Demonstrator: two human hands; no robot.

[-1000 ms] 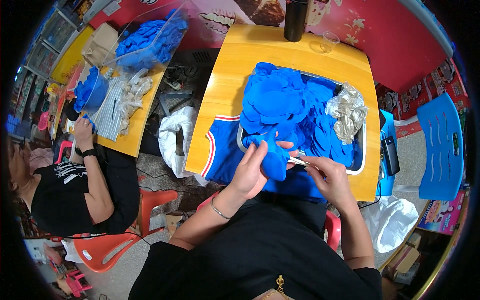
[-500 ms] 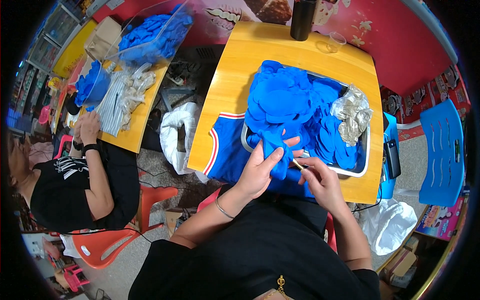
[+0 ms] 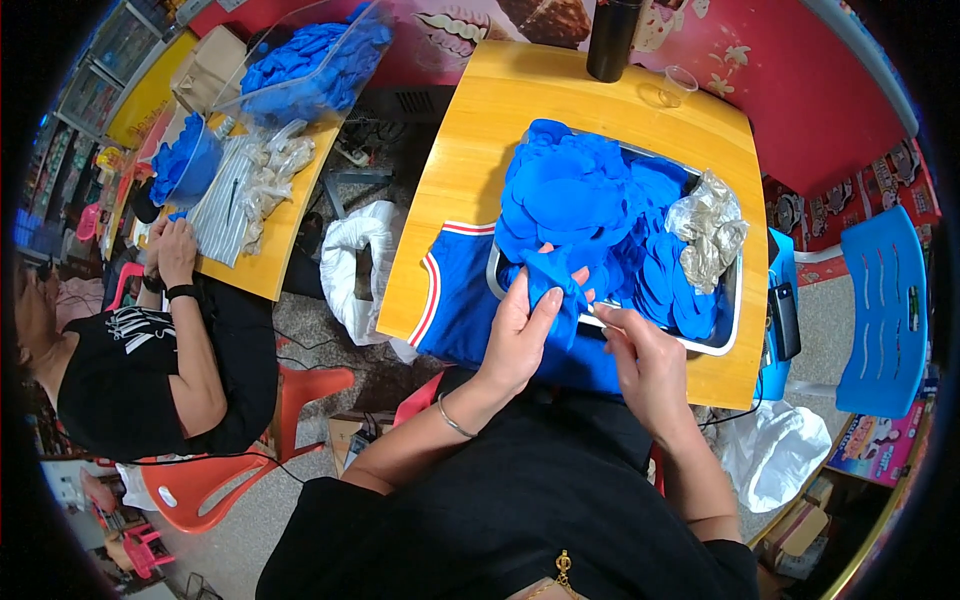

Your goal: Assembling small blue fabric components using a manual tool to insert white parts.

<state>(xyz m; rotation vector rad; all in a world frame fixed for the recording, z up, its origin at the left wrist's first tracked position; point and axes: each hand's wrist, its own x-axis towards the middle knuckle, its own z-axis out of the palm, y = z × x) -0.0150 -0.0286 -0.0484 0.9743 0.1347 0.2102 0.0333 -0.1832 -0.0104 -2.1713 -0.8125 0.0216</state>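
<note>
My left hand (image 3: 518, 335) pinches a soft blue fabric piece (image 3: 553, 272) between thumb and fingers, just above the near edge of a metal tray (image 3: 738, 305). My right hand (image 3: 648, 362) is closed beside it, fingertips together at the fabric. A small pale tip (image 3: 592, 308) shows by those fingertips; it belongs to a thin stick-like tool, mostly hidden by the fingers. Many rounded blue fabric pieces (image 3: 570, 185) are heaped in the tray. A crumpled clear plastic bag (image 3: 712, 232) lies on the tray's right side. Under the hands spreads a blue garment (image 3: 460, 275) with red-and-white trim.
The wooden table (image 3: 440, 180) bears a black bottle (image 3: 612, 40) and a clear cup (image 3: 677, 86) at the back. On the left a co-worker (image 3: 150, 380) sits at another table with a clear bin (image 3: 315, 65) of blue pieces. A blue chair (image 3: 880, 310) stands right.
My right hand has turned slightly and the tool, whose shaft showed before, is now mostly hidden. The blue piece in my left hand has shifted and looks more gathered. The view has moved slightly.
</note>
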